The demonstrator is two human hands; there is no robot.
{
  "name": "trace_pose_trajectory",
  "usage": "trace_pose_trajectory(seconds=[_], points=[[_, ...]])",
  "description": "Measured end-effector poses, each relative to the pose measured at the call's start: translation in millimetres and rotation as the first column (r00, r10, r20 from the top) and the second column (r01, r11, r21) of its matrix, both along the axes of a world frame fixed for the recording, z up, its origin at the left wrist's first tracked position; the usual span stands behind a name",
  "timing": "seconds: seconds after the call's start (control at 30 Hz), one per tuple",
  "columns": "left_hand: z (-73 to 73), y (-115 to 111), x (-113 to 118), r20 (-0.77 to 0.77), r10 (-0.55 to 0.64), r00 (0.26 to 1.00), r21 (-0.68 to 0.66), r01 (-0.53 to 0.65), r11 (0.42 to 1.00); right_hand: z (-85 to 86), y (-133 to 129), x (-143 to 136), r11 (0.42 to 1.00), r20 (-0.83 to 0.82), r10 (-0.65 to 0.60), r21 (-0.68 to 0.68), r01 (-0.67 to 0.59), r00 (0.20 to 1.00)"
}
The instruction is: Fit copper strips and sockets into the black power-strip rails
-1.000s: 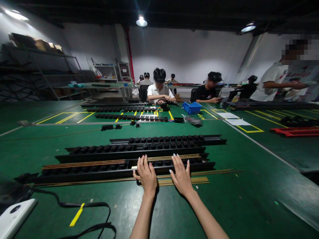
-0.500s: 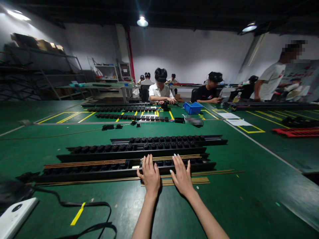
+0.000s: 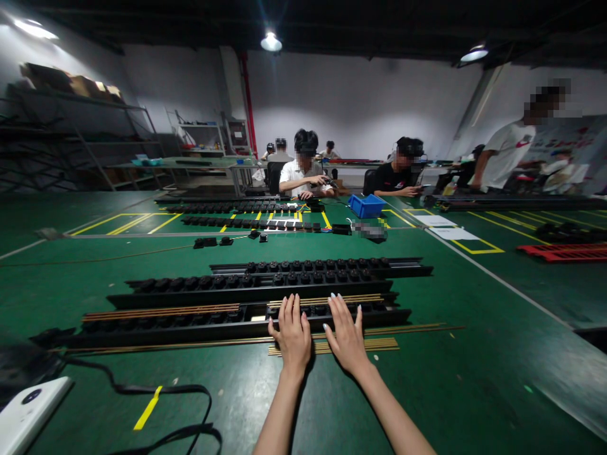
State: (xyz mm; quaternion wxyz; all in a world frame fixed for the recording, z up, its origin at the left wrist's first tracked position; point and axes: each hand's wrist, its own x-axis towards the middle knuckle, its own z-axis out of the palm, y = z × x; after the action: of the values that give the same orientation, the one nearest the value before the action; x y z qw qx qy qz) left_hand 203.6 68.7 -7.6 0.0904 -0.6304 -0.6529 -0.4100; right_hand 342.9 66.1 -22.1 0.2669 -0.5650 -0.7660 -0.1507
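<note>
Both hands rest over the nearest long black channel (image 3: 199,333), which is lined with round black parts. My left hand (image 3: 293,332) has its fingers stretched out, fingertips at thin brass rods (image 3: 313,303) lying along the channel. Beside it on the right, my right hand (image 3: 348,332) is also open, fingers flat and thumb apart, its tips at the same rods. Coppery rods (image 3: 161,312) lie along the channel's left part. More brass rods (image 3: 382,344) lie on the table just in front of the channel, partly hidden under both hands.
Two similar black channels (image 3: 256,287) lie behind. A white phone (image 3: 31,414) and a black strap (image 3: 142,388) are at the lower left. A blue bin (image 3: 366,206) stands at the far side, near a seated co-worker (image 3: 303,170). Papers (image 3: 446,227) and red parts (image 3: 559,253) lie right.
My left hand has slid slightly right, closer to my right hand, which stays in place. Across the table, a co-worker has raised one hand, and the standing person has shifted left.
</note>
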Motion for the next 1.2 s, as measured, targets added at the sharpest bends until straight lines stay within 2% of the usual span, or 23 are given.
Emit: trace_pose_trajectory(seconds=[0.23, 0.4, 0.57, 0.73, 1.2], points=[[-0.6, -3.5, 8.1, -0.077, -0.091, 0.993, -0.031, 0.089, 0.996, -0.7, 0.3, -0.4, 1.000, -0.001, 0.004, 0.008, -0.004, 1.000], [-0.5, -4.3, 11.9, -0.071, -0.082, 0.994, -0.041, 0.079, 0.996, -1.3, 0.5, -0.2, 1.000, -0.005, 0.006, 0.007, -0.006, 1.000], [1.1, -6.3, 16.5, -0.095, -0.150, 0.984, -0.042, 0.147, 0.988, -2.4, 1.2, 0.1, 1.000, -0.001, 0.003, 0.013, -0.003, 1.000], [1.8, -8.0, 20.1, -0.096, -0.153, 0.984, -0.059, 0.148, 0.987, -2.7, 1.1, 0.2, 1.000, 0.004, -0.003, 0.012, 0.003, 1.000], [-6.2, -8.6, 30.1, -0.157, -0.258, 0.953, -0.033, 0.256, 0.966, -1.2, -0.9, 0.6, 1.000, 0.007, 0.007, -0.005, -0.007, 1.000]])
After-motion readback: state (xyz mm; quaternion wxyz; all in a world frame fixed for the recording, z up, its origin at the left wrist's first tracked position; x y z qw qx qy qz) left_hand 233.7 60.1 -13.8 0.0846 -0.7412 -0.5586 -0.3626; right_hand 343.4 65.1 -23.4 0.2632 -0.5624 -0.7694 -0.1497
